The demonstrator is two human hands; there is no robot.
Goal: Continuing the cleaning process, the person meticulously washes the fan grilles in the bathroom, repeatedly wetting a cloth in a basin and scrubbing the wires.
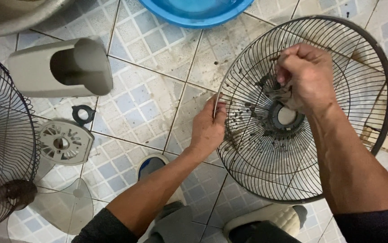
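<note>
A round wire fan guard (338,148), dirty with dark grime near its hub, stands tilted on the tiled floor at the right. My left hand (206,130) grips its left rim. My right hand (304,76) is inside the guard above the hub ring (272,120), fingers closed on a wad of dark dusty lint or cloth pressed against the wires.
A blue basin (194,13) sits at the top. At the left lie a grey fan motor housing (59,67), a grey back cover (63,143), a small black ring (83,114), another wire guard (0,148) and clear fan blades (63,207). My sandalled feet (266,222) are below.
</note>
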